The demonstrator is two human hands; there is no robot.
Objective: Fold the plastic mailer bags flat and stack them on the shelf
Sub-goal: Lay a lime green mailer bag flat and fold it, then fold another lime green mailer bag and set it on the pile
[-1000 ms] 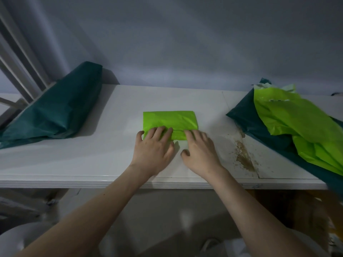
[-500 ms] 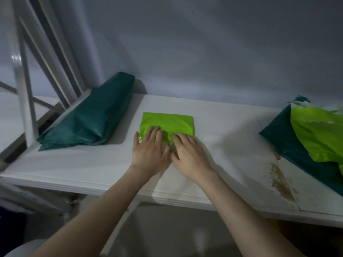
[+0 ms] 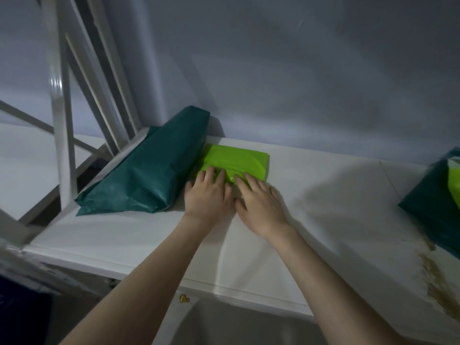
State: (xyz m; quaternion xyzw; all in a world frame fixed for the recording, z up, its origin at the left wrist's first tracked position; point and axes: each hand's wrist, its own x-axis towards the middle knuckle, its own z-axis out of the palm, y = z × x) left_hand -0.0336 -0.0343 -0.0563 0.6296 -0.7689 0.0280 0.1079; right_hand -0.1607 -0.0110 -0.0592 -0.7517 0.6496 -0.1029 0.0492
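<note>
Leftward across the shelf goes the folded lime-green plastic mailer bag (image 3: pixel 236 161), which sat well apart from the dark green folded bag bundle (image 3: pixel 151 170) 1 second ago and now lies tight against its right side. Both hands are down on it: the left hand (image 3: pixel 207 196) lies flat, fingers straight and spread over the bag's near left corner, and the right hand (image 3: pixel 262 204) lies flat beside it, fingers pressing the near edge, thumbs almost touching. Neither hand curls round anything. Under them runs the white shelf board (image 3: pixel 323 210), with a brown stain (image 3: pixel 434 277) toward its right front. At the far right edge sits a loose pile of dark green and lime-green bags (image 3: pixel 438 202), partly cut off. White metal shelf uprights (image 3: pixel 62 115) rise at left.
</note>
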